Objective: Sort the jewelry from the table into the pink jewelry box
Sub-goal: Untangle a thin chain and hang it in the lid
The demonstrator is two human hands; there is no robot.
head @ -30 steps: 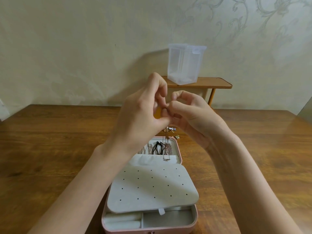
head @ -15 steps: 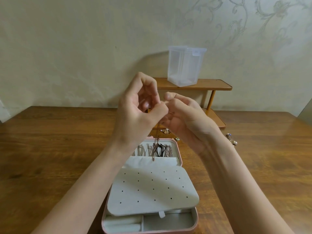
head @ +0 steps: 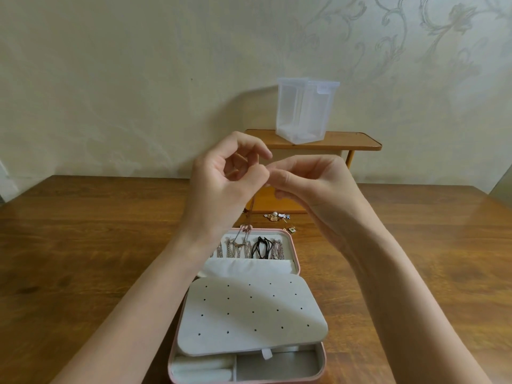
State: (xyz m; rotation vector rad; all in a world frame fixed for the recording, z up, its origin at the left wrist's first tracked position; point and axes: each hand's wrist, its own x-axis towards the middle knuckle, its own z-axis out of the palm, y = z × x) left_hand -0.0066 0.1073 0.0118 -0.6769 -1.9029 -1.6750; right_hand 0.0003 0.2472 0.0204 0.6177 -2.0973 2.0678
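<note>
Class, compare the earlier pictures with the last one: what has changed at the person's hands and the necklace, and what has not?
The left hand and right hand, pressed together before, have eased slightly apart, fingertips still meeting on the thin chain necklace. The chain now hangs lower, its end reaching the pink jewelry box. The box, the brooches on the table and the clear container stayed put.

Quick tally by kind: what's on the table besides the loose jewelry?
Pink jewelry box: 1
Clear plastic container: 1
Small wooden shelf: 1
Total: 3
</note>
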